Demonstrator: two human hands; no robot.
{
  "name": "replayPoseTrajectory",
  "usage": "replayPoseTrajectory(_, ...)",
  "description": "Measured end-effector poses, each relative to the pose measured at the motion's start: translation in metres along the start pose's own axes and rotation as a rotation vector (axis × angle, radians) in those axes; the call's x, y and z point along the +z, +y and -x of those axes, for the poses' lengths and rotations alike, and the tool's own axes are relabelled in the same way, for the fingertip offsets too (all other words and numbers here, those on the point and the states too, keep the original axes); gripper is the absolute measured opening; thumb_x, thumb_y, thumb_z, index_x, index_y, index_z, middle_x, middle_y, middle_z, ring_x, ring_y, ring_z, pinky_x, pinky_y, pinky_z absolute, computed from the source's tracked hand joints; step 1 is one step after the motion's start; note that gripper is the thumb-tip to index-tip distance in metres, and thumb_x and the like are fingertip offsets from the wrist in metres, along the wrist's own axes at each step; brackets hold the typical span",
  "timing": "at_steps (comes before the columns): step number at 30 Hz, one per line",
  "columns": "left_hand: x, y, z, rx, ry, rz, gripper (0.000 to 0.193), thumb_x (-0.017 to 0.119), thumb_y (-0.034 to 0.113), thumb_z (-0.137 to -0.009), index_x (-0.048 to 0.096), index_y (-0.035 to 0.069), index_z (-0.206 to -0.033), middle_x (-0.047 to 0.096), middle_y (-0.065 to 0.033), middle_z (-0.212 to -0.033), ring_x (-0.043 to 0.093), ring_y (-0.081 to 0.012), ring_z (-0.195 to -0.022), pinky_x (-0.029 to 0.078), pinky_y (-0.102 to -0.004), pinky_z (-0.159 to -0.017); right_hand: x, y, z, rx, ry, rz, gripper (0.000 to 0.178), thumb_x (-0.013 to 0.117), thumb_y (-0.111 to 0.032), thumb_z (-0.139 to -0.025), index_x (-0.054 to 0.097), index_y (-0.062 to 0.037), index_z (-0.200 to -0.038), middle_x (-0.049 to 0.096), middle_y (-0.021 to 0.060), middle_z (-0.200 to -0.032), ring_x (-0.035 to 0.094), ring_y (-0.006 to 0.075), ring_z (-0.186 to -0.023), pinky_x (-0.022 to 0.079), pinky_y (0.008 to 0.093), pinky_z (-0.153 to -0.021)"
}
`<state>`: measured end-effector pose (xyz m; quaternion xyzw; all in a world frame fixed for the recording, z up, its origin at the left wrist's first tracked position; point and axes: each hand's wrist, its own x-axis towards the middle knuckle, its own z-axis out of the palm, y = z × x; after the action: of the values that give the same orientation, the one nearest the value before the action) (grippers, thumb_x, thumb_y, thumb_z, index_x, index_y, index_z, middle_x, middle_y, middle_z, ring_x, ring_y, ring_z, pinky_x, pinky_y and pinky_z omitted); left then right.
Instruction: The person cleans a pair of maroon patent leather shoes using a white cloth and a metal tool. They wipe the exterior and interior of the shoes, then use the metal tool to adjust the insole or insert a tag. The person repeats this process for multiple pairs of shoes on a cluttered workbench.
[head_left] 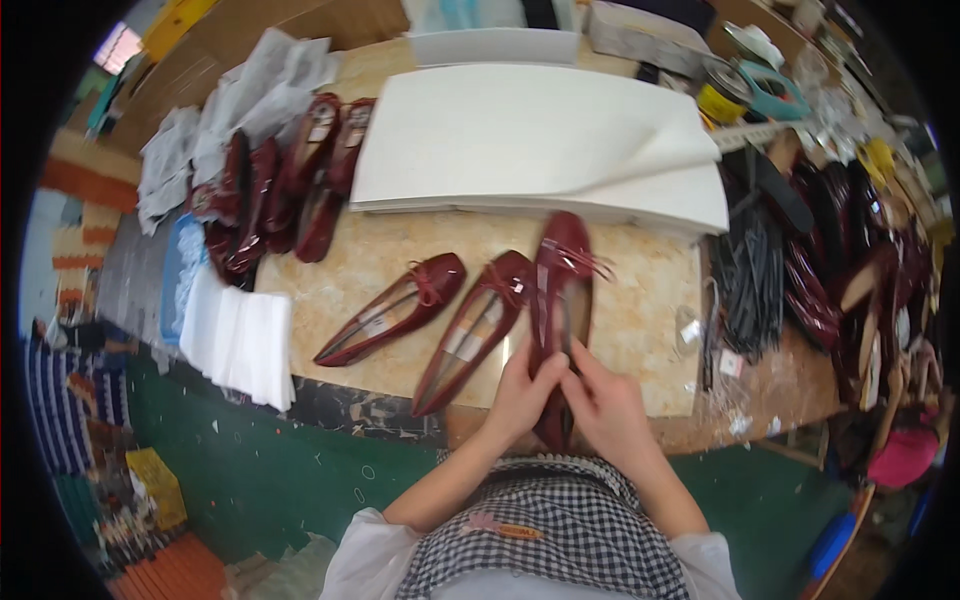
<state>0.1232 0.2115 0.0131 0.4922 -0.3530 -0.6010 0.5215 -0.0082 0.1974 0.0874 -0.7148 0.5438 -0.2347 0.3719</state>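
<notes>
In front of me I hold a dark red patent ballet flat (562, 248) with a thin bow, toe pointing away and heel toward my apron. My left hand (522, 393) is closed on the left side of its rear half. From the other side my right hand (608, 402) closes on it, the thumbs near each other over the opening. The fingers partly hide the shoe's inside. Just left lies a second red flat (478, 325) with a pale label on its insole. Farther left, slanted on the marbled tabletop (345, 285), rests a third one (402, 308).
A thick stack of white paper (520, 135) lies behind the shoes. More red shoes (318, 160) and crumpled tissue (255, 95) stand at the back left, with folded white sheets (240, 335) nearer. Dark strips (752, 290) and piled glossy shoes (815, 290) crowd the right.
</notes>
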Motion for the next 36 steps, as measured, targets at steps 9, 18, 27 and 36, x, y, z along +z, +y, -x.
replayPoseTrajectory(9, -0.094, 0.061, 0.009, 0.382, -0.023, -1.443, 0.054, 0.068, 0.018, -0.075, 0.053, 0.01, -0.126, 0.043, -0.0231, -0.132, 0.035, -0.0451, -0.125, 0.038, -0.0535, -0.098, -0.066, 0.042, 0.024, 0.305, 0.102, -0.326, 0.034, 0.052, -0.011, -0.095, 0.06, -0.0034, -0.127, 0.071, 0.0049, -0.083, 0.05, 0.0052, -0.062, 0.042, 0.0189, -0.055)
replayPoseTrajectory(18, -0.077, 0.069, -0.022, 0.173, -0.152, -1.574, 0.07, 0.078, 0.031, -0.068, 0.05, 0.017, -0.132, 0.04, -0.0208, -0.135, 0.034, -0.0442, -0.127, 0.035, -0.0576, -0.099, -0.013, 0.007, -0.001, 0.115, -0.061, -0.204, 0.03, 0.056, -0.005, -0.092, 0.063, -0.0023, -0.121, 0.072, 0.0095, -0.082, 0.066, 0.0105, -0.07, 0.049, 0.0237, -0.058)
replayPoseTrajectory(27, -0.16, 0.183, -0.046, 0.312, 0.09, -1.166, 0.034, 0.069, 0.003, -0.074, 0.065, 0.004, -0.108, 0.064, -0.0109, -0.105, 0.056, -0.0277, -0.111, 0.043, -0.0386, -0.098, -0.103, 0.062, 0.039, 0.216, 0.226, 0.026, 0.03, 0.058, -0.016, -0.091, 0.064, -0.0103, -0.119, 0.072, 0.0082, -0.082, 0.068, 0.0251, -0.073, 0.053, 0.0337, -0.066)
replayPoseTrajectory(36, -0.484, 0.287, -0.263, 0.105, 0.537, -2.09, 0.064, 0.049, 0.051, -0.094, 0.051, -0.004, -0.126, 0.055, -0.0341, -0.117, 0.057, -0.0471, -0.104, 0.046, -0.0502, -0.088, -0.198, 0.189, 0.073, 0.246, 0.542, 0.17, 0.024, 0.061, -0.019, -0.086, 0.07, -0.0092, -0.106, 0.07, 0.0134, -0.085, 0.068, 0.0303, -0.074, 0.053, 0.038, -0.068)
